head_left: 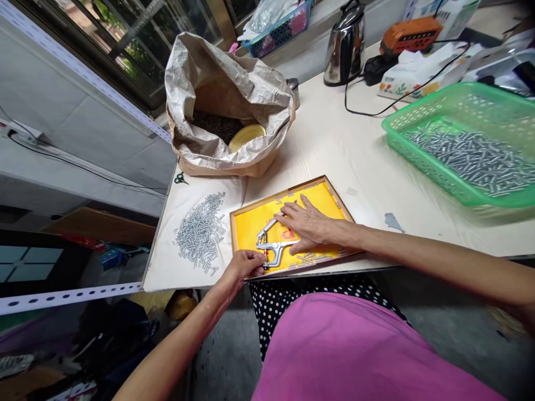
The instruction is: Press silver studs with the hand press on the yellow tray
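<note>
Nearest us, our left hand (pixel 248 263) curls its fingertips against the jaw end of silver hinged metal pliers (pixel 273 245); we cannot tell whether it pinches anything there. Our right hand (pixel 307 224) spreads palm-down across the handles. The pliers lie over a shallow, yellow-lined brown tray (pixel 246 225) holding small silver metal pins (pixel 308 258). We judge the tool stiff, sturdy and moderately heavy, perhaps slick, best gripped around both handles. Beyond, a green perforated plastic basket (pixel 438 181) holds many slim silver pieces (pixel 472 156), and a crumpled brown-and-white sack (pixel 261 81) contains dark bits (pixel 217 126) and a round yellow dish (pixel 246 136).
</note>
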A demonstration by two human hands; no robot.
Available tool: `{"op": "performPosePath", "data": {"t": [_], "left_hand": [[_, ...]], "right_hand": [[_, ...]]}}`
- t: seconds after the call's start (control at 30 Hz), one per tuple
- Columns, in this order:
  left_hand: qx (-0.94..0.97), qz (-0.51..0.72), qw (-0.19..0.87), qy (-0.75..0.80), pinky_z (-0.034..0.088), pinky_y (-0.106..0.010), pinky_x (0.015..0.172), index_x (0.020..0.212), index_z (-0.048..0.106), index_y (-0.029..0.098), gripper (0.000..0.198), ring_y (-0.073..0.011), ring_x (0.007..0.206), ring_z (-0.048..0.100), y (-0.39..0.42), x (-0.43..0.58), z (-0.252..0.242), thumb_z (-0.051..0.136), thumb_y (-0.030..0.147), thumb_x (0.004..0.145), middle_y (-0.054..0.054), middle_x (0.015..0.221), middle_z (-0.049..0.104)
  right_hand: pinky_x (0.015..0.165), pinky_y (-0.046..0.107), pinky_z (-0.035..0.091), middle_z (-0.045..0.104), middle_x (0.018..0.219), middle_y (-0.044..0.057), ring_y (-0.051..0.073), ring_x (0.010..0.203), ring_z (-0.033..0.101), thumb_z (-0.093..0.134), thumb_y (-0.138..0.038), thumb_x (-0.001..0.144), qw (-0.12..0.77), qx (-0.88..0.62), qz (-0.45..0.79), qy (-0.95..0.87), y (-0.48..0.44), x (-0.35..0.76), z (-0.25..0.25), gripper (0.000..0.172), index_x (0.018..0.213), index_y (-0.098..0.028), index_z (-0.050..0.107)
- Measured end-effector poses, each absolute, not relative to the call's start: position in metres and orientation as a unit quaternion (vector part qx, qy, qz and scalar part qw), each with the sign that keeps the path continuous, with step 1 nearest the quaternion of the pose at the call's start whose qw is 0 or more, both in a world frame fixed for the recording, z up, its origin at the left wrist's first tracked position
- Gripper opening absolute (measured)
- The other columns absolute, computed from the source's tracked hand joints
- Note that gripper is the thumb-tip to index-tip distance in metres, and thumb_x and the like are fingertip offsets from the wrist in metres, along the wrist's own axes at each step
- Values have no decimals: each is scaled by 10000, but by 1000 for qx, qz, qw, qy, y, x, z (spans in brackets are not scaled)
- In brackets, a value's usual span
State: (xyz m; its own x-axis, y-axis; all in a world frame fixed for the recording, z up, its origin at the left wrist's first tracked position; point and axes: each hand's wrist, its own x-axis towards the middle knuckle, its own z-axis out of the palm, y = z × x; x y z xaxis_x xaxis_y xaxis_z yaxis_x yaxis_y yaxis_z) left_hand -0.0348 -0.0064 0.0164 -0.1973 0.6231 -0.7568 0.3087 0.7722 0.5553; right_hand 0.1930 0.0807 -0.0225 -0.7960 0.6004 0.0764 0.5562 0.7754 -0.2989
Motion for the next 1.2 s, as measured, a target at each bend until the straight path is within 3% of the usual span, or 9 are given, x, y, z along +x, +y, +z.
{"op": "performPosePath", "data": {"t": [0.2,0.3,0.4,0.5,0.63,0.77,0.83,1.07,1.2], "left_hand": [[309,130,539,773,409,-207,519,669,645,119,345,-84,456,531,-4,-35,13,869,375,606,10,504,611],[345,95,514,779,444,-240,559,678,642,123,281,-107,485,548,-6,-36,14,799,355,700,5,527,604],[502,72,369,779,504,-312,671,723,650,127,244,-180,659,631,-14,-32,17,703,352,802,-54,694,658],[688,101,190,693,507,-413,894,1027,662,132,289,-274,1016,629,-16,-21,17,695,335,824,-129,1066,675],[823,79,144,544,410,-528,1080,1391,445,174,653,-330,1323,459,3,-3,7,721,304,814,-175,1427,503],[858,11,153,489,444,-518,1048,1413,406,168,664,-328,1245,509,25,-1,0,702,295,833,-171,1362,532],[859,-6,143,492,458,-497,1033,1406,412,155,674,-322,1212,516,29,-3,0,718,300,823,-170,1337,535],[848,20,94,521,484,-469,969,1314,482,173,464,-288,1121,523,27,1,2,626,302,893,-133,1218,569],[834,35,91,543,498,-435,911,1166,570,177,267,-271,1044,538,31,8,1,583,282,922,-111,1100,604]], "right_hand": [[1073,580,225,566,1305,192,345,1185,471,682,-567,811,100,-328,151,-927,70,193,-17,802,1427,-112,444],[1012,505,285,573,1289,191,332,1157,476,683,-504,836,106,-333,159,-923,65,194,-18,741,1418,-107,453],[948,448,314,583,1265,183,317,1127,483,672,-478,855,117,-335,169,-919,62,195,-18,681,1394,-111,475],[929,440,319,580,1277,181,315,1131,477,669,-459,862,131,-331,170,-919,59,194,-17,672,1402,-116,462],[947,455,330,564,1306,198,323,1166,471,680,-417,851,148,-320,164,-921,55,192,-19,692,1415,-98,436],[974,457,354,550,1321,218,329,1182,477,733,-401,800,112,-333,162,-922,55,195,-22,823,1447,-41,376],[954,443,382,566,1281,220,333,1155,493,753,-417,783,85,-355,155,-918,54,196,-22,799,1397,-21,430],[859,398,398,630,1111,172,293,1022,539,609,-305,914,74,-394,81,-913,57,192,-11,333,1150,-70,603],[815,371,375,657,999,140,259,960,553,540,-231,951,60,-363,63,-928,67,188,-11,187,1035,-103,647]]}}
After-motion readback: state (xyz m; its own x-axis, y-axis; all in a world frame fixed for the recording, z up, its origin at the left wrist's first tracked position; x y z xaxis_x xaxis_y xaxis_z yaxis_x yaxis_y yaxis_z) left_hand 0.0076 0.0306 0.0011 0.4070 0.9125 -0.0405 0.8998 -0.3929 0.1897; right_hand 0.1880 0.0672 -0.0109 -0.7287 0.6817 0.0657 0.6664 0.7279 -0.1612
